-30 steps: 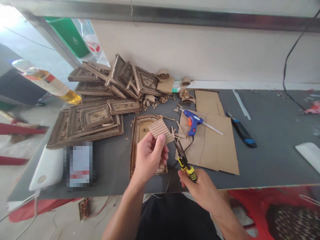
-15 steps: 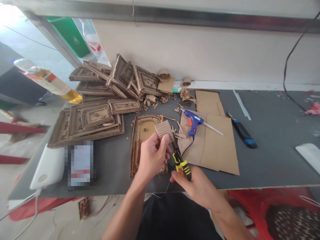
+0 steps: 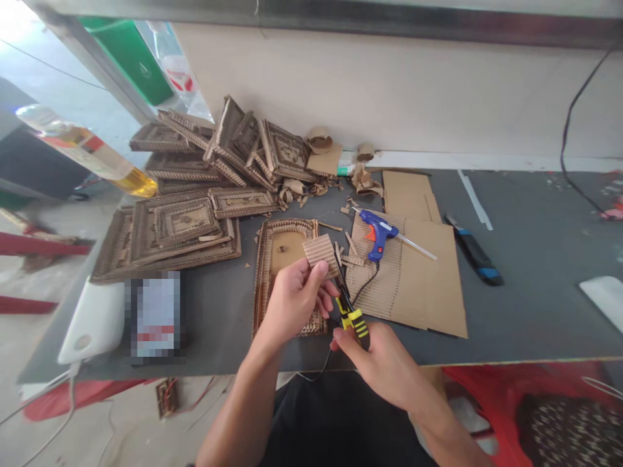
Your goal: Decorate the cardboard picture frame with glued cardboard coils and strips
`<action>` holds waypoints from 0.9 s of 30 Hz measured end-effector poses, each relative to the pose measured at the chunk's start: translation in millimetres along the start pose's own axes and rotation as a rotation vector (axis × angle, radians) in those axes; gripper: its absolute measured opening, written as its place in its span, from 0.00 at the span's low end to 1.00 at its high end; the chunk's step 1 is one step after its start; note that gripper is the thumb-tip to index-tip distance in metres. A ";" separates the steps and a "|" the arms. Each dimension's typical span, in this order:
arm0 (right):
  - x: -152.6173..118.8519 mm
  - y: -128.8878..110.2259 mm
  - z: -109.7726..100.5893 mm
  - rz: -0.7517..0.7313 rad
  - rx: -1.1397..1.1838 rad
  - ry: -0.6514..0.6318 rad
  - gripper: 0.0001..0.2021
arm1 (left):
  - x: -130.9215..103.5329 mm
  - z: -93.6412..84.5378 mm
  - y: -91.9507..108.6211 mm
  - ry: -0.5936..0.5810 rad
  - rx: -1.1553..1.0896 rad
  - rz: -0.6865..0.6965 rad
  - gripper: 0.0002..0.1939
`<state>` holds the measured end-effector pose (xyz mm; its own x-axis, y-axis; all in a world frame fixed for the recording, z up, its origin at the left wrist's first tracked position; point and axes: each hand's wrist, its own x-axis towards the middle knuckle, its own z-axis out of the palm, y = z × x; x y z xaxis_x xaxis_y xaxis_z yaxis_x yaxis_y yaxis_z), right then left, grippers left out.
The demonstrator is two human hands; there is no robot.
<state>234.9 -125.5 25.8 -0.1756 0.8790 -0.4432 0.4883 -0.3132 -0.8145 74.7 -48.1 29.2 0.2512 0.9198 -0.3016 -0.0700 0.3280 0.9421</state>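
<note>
My left hand (image 3: 302, 295) pinches a small piece of corrugated cardboard (image 3: 320, 253) between thumb and fingers. Wrapped round yellow and black handles, my right hand (image 3: 372, 353) grips a pair of scissors (image 3: 351, 316). Their dark blades are at the right edge of the cardboard piece; whether they touch it is hard to tell. Under my left hand lies a cardboard frame (image 3: 260, 272) with ridged borders, partly hidden. A blue glue gun (image 3: 378, 235) with an orange trigger rests on a cardboard sheet (image 3: 431, 279) to the right, beside several thin cardboard strips (image 3: 351, 259).
Several cardboard frames (image 3: 165, 224) are stacked at the left, near a tilted bottle (image 3: 97, 155) of yellow liquid. A white device (image 3: 95, 324) and a blurred-out item (image 3: 156, 318) lie at the front left. Right of the sheet is a utility knife (image 3: 473, 250).
The view has shifted slightly. Both hands keep their holds on the cardboard piece and the scissors, with almost no movement between them.
</note>
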 end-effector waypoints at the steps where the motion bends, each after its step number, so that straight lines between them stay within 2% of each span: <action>1: 0.0 -0.4 0.3 -0.002 -0.010 0.008 0.19 | -0.3 0.0 0.7 0.004 -0.001 -0.001 0.18; 16: 0.1 -4.5 6.9 -0.127 -0.174 0.096 0.16 | -1.8 -2.3 5.2 0.062 0.042 -0.018 0.16; 27: 2.4 -2.7 8.3 -0.062 -0.154 0.045 0.21 | -1.0 -5.2 6.0 0.092 0.117 -0.023 0.16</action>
<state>226.1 -125.5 23.9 -0.1726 0.9115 -0.3734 0.6032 -0.2019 -0.7716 69.0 -45.9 34.4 0.1619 0.9299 -0.3302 0.0492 0.3266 0.9439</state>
